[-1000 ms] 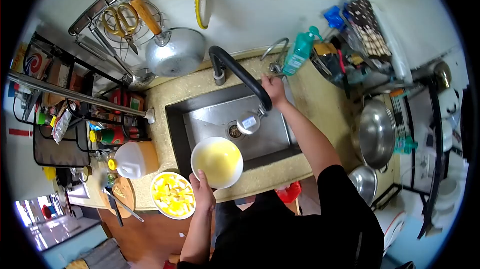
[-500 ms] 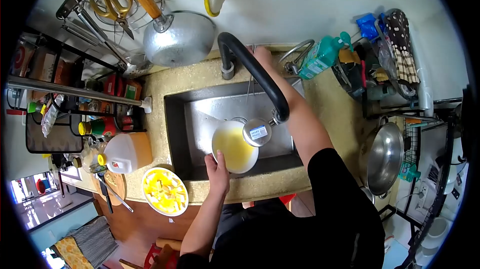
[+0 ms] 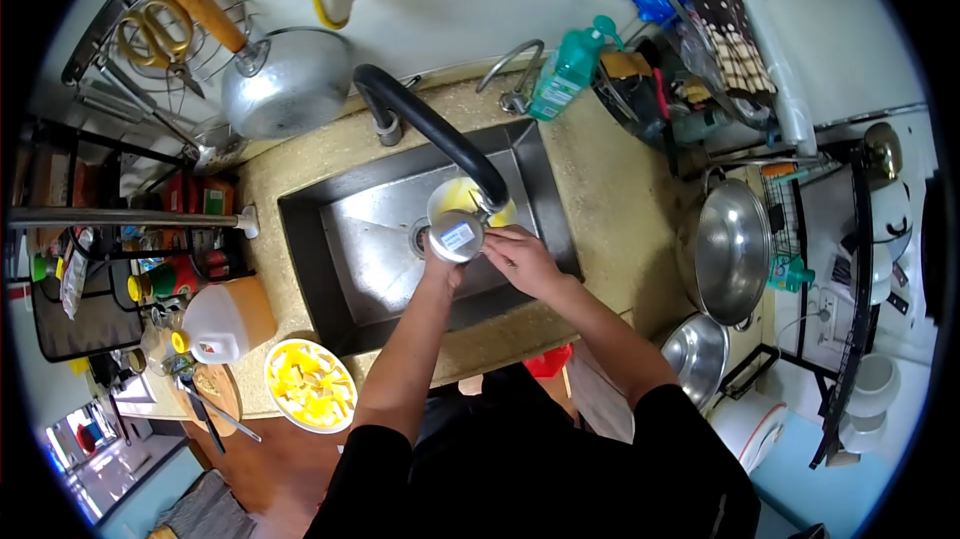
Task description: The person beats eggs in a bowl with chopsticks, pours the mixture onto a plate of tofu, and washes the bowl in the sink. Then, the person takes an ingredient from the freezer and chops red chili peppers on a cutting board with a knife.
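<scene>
Both my hands are over the steel sink (image 3: 345,249), under the black faucet (image 3: 440,129). The round faucet head (image 3: 456,237) hides most of the fingers of my left hand (image 3: 442,273). My right hand (image 3: 522,257) is just right of the faucet head with its fingers drawn together; what they hold, if anything, is hidden. Beyond both hands lies the white bowl with yellow residue (image 3: 502,211) in the sink, partly behind the faucet head. A white bowl of yellow and white chunks (image 3: 310,386) rests on the counter's front edge, left of my arms.
A jug of amber liquid (image 3: 230,319) and a cutting board with a knife (image 3: 218,394) are on the left. A green bottle (image 3: 570,69) stands behind the sink. Steel pans (image 3: 735,251) sit on the right, and a wok (image 3: 285,89) hangs on the wall.
The bowl with yellow residue has moved from my left hand to the far right part of the sink. My right hand has come forward from behind the faucet to beside my left hand.
</scene>
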Demonstrator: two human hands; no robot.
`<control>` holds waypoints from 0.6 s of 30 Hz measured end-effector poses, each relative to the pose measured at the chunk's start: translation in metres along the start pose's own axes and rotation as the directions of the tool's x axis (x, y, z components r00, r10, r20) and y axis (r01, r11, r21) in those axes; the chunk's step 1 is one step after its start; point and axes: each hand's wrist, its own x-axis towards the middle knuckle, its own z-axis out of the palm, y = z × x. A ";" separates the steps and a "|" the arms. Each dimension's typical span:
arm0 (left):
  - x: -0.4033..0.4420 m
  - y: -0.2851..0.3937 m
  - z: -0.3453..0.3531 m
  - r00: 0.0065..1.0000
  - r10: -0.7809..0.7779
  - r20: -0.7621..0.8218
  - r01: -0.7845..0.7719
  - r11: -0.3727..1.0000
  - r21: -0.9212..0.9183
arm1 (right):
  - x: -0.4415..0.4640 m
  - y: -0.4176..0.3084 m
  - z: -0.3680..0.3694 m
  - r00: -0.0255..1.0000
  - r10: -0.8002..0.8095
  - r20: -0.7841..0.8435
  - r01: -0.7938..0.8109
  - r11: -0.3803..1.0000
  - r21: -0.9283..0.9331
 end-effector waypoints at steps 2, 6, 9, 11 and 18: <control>-0.019 0.007 0.012 0.999 -0.009 -0.034 0.011 0.998 0.069 | -0.003 0.006 0.000 0.992 -0.058 0.110 0.070 0.992 -0.106; -0.041 0.015 0.012 0.994 0.055 -0.091 -0.041 0.989 0.142 | 0.007 -0.005 -0.002 0.936 0.005 0.352 0.076 0.974 -0.215; -0.050 0.018 -0.001 0.982 0.080 -0.171 -0.058 0.990 0.127 | 0.014 -0.008 0.007 0.834 0.036 0.551 0.124 0.961 -0.249; -0.059 0.017 -0.004 0.959 0.094 -0.269 -0.070 0.993 0.099 | 0.019 -0.008 0.012 0.774 0.029 0.632 0.137 0.967 -0.213; -0.080 0.006 -0.002 0.954 0.179 -0.240 -0.157 0.981 0.110 | 0.038 0.016 0.062 0.909 0.265 0.320 -0.262 0.964 -0.055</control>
